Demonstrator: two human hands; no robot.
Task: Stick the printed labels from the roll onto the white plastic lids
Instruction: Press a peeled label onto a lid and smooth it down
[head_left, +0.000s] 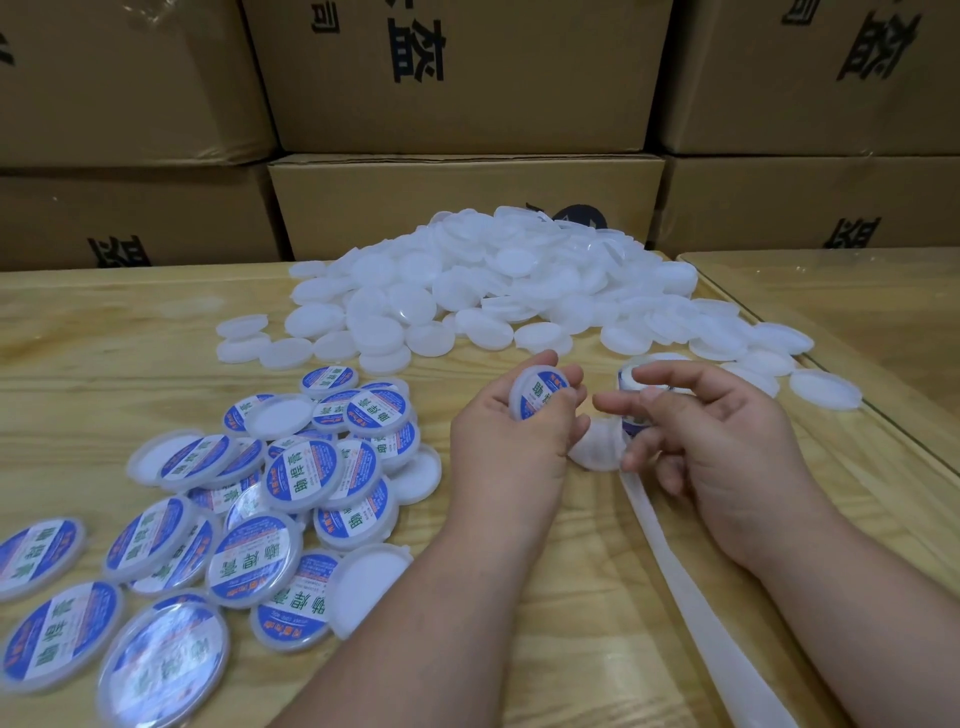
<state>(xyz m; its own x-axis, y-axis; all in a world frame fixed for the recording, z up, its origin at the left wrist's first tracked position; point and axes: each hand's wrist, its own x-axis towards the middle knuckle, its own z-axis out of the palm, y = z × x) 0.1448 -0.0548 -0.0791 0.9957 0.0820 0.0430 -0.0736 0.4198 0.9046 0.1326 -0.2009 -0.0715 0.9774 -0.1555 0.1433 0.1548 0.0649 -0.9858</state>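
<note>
A person's left hand (511, 434) grips a labelled lid (537, 391) above the wooden surface (104, 364), while the right hand (711, 441) hovers with loosely spread fingers over what appears to be the label roll (635, 395). Finished lids (291, 483) lie at left; a heap of plain white lids (493, 280) sits behind.

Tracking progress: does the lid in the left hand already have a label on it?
Yes, the lid gripped by the left hand shows a blue-and-white printed label.
</note>
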